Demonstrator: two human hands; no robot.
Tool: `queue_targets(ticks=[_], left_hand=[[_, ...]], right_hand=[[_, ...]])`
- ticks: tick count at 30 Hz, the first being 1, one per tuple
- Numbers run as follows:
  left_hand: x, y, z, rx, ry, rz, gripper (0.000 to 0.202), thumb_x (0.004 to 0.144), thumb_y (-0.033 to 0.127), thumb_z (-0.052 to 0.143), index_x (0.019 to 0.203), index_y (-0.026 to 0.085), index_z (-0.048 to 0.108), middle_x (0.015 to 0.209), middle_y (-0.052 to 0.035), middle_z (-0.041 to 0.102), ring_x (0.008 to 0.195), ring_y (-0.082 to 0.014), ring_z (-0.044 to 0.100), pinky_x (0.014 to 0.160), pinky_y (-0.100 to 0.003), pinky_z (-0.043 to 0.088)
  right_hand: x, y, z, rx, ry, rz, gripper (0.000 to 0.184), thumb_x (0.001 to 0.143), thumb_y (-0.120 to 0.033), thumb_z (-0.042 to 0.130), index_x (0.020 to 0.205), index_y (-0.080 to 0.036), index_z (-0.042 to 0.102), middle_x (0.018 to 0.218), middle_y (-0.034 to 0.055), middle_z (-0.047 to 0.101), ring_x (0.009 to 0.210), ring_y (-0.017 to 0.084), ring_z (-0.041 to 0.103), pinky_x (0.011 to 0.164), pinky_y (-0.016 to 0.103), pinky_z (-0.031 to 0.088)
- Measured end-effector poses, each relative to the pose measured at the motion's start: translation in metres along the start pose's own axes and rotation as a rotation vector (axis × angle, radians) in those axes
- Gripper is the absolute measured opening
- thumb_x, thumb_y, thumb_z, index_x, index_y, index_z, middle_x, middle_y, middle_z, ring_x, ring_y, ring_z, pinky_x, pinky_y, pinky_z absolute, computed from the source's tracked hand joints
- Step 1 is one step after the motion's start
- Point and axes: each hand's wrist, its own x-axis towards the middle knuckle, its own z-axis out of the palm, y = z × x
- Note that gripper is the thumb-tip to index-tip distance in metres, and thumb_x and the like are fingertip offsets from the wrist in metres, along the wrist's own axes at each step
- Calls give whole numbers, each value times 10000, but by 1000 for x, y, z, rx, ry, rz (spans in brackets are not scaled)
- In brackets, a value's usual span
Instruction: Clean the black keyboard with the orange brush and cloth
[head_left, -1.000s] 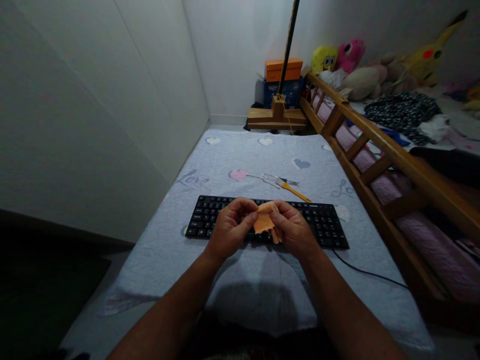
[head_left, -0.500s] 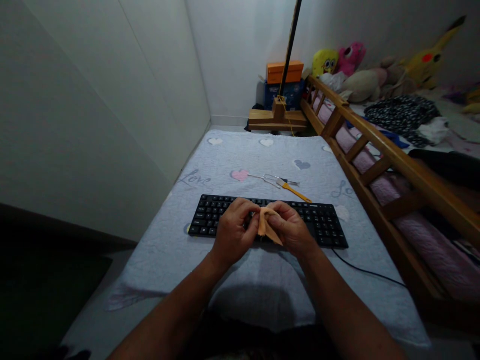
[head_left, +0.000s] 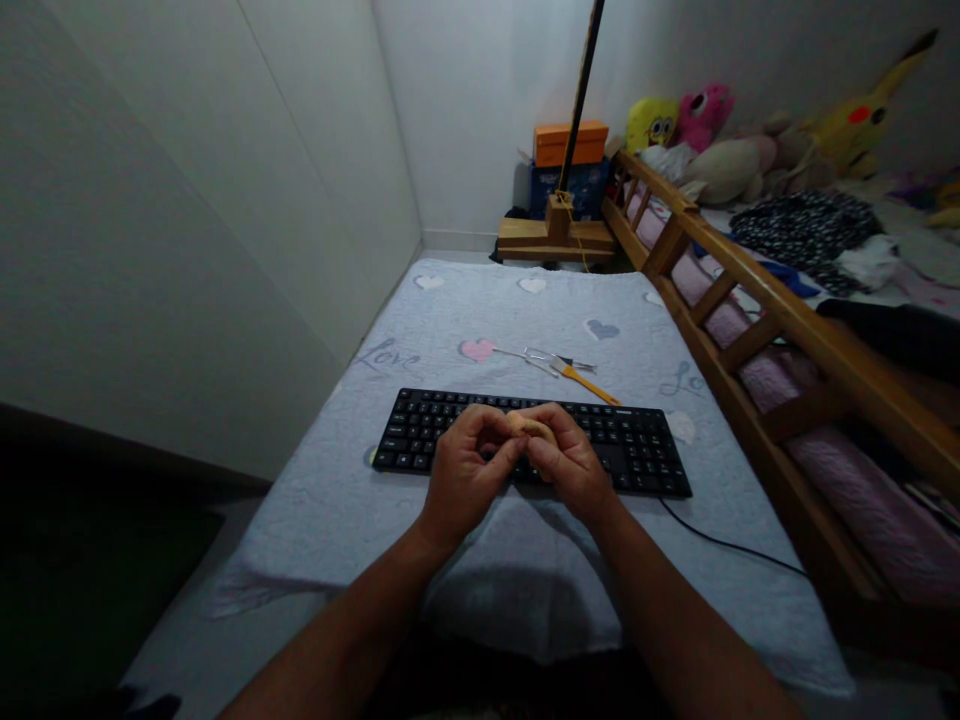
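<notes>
Over the middle of a black keyboard [head_left: 641, 455], both hands meet around a small peach-orange cloth [head_left: 534, 428]. My left hand [head_left: 472, 465] is closed, with thumb and fingertips pinching the cloth's left end. From the other side my right hand [head_left: 571, 460] grips the folded cloth between thumb and fingers. Most of the cloth is hidden by the fingers, and I cannot tell whether anything lies inside it. Behind the keyboard lies a brush with a yellow handle [head_left: 592, 384], beside a thin wire tool [head_left: 529, 358].
A pale blue cloth cover with hearts [head_left: 420, 310] lies under the keyboard. The keyboard's cable [head_left: 727, 543] trails right. A wooden bed rail [head_left: 795, 310] runs along the right side, a white panel [head_left: 300, 200] along the left. Boxes [head_left: 570, 145] and a wooden stand [head_left: 556, 235] are at the back.
The cloth's loose corner hung below the fingers before; now it is folded up and bunched between the hands. My right hand has moved slightly left, closer to my left hand.
</notes>
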Motion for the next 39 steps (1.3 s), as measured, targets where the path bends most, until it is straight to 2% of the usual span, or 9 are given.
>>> queue_targets(ticks=[4, 8, 12, 15, 18, 23, 27, 31, 39], left_hand=[[5, 0, -3, -41, -19, -103, 220, 825, 349, 829, 789, 201, 671, 821, -13, 662, 747, -152, 629, 692, -257, 518], [14, 4, -7, -103, -159, -179, 293, 884, 461, 769, 806, 192, 684, 808, -28, 690, 765, -166, 646, 743, -281, 538], [32, 10, -17, -14, -296, -156, 327, 920, 500, 710, 820, 189, 712, 765, -32, 697, 722, -167, 639, 712, -289, 523], [56, 11, -36, 66, -172, -104, 291, 874, 481, 745, 832, 199, 693, 755, -21, 701, 713, -171, 656, 710, -292, 531], [85, 0, -63, 187, 53, -45, 245, 854, 444, 725, 856, 204, 674, 781, -15, 699, 750, -181, 687, 728, -297, 543], [110, -50, -113, 509, 328, -17, 170, 824, 375, 665, 793, 208, 649, 764, -13, 687, 722, -175, 644, 762, -314, 532], [108, -91, -139, 562, 424, -114, 171, 813, 386, 647, 807, 215, 654, 784, -34, 709, 760, -203, 654, 777, -326, 535], [109, -109, -145, 505, 433, -144, 203, 793, 414, 654, 835, 215, 657, 836, -55, 731, 782, -217, 670, 738, -317, 535], [119, -108, -134, 397, 414, -207, 205, 734, 401, 650, 806, 209, 638, 785, -43, 705, 710, -193, 632, 677, -295, 514]], right_hand=[[0, 0, 0, -189, -28, -80, 343, 845, -470, 855, 1076, -257, 717, 989, 13, 737, 902, 187, 679, 838, 312, 552], [3, 0, -3, -344, 21, -128, 188, 888, -393, 802, 970, -244, 723, 904, 2, 706, 842, 173, 653, 806, 301, 531], [4, -2, -9, -471, 75, -170, 130, 946, -360, 739, 904, -236, 738, 876, 11, 704, 820, 169, 640, 802, 300, 524], [6, -5, -16, -540, 113, -199, 167, 985, -375, 707, 914, -239, 773, 878, 22, 722, 824, 177, 651, 821, 310, 539], [9, -5, -26, -626, 143, -246, 186, 1019, -369, 680, 961, -250, 811, 919, 35, 752, 881, 193, 685, 874, 327, 554], [12, -1, -42, -820, 145, -288, 216, 1055, -350, 637, 1055, -267, 837, 990, 50, 765, 957, 213, 712, 919, 342, 564], [13, 5, -49, -982, 118, -253, 255, 1073, -336, 589, 1071, -260, 833, 1008, 65, 729, 944, 217, 703, 888, 345, 571], [15, 11, -52, -1098, 118, -229, 274, 1080, -312, 556, 1047, -251, 821, 1033, 75, 711, 964, 226, 691, 902, 356, 560], [16, 12, -51, -1187, 64, -192, 230, 1058, -255, 591, 999, -247, 814, 944, 59, 692, 903, 217, 675, 859, 338, 541]])
